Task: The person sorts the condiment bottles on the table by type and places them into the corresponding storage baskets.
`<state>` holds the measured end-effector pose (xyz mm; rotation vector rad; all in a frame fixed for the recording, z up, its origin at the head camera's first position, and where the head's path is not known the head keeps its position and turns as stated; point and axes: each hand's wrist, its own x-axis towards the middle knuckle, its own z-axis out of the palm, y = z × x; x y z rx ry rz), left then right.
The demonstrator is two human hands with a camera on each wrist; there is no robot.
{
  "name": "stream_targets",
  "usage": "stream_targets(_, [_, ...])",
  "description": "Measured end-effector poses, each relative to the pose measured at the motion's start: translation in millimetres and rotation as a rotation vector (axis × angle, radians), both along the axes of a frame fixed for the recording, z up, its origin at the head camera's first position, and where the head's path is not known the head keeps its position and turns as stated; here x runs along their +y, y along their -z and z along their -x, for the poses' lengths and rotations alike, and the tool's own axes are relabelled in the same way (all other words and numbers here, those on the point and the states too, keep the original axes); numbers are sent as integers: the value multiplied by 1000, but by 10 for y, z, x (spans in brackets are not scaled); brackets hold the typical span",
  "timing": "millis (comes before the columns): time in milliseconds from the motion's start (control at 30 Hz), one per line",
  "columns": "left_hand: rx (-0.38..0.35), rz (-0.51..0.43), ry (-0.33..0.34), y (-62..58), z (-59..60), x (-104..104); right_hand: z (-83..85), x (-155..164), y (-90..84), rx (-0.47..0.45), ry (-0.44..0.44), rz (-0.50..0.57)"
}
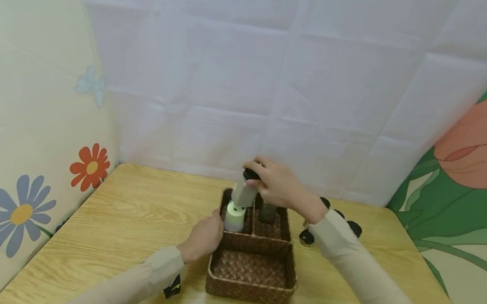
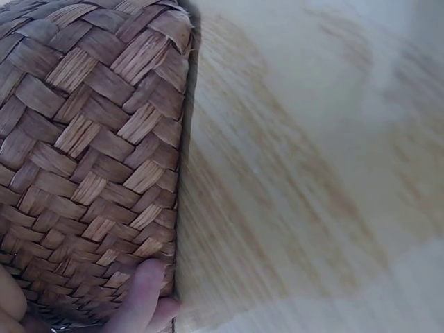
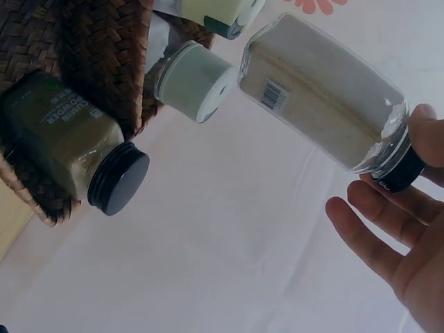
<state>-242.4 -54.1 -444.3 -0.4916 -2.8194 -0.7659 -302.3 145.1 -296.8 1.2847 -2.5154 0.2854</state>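
Note:
My right hand (image 1: pixel 282 184) pinches the black lid of a clear jar of pale powder (image 1: pixel 245 193). The jar hangs tilted over the back left compartment of a brown woven basket (image 1: pixel 250 293); its barcode label shows in the right wrist view. A small pale-green and white container (image 1: pixel 235 216) stands in that compartment, with another pale-green container (image 3: pixel 218 10) close by. In the back right compartment is a black-lidded cumin powder jar (image 3: pixel 62 132). My left hand (image 1: pixel 203 237) holds the basket's left side, its fingertips (image 2: pixel 144 291) against the woven wall.
Right of the basket, partly behind my right sleeve, stand several black-lidded jars (image 1: pixel 354 229). A black and yellow object (image 1: pixel 173 288) lies by my left sleeve. The wooden table (image 1: pixel 143 201) meets a white cloth backdrop (image 1: pixel 234 71) behind and printed flower cloths at both sides.

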Motion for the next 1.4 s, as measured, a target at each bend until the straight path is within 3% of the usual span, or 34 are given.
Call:
stream_targets(367, [9, -1, -10, -19, 7, 9, 25, 164, 5, 46, 32, -30])
stream_targets(767, [9, -1, -13, -5, 24, 28, 42, 323, 45, 17, 88, -59])
stream_targets(1133, [-3, 11, -4, -21, 23, 31, 42, 416, 94, 41, 77, -56])
stream_targets(1400, [37, 14, -8, -5, 14, 35, 21, 465, 141, 18, 102, -114])
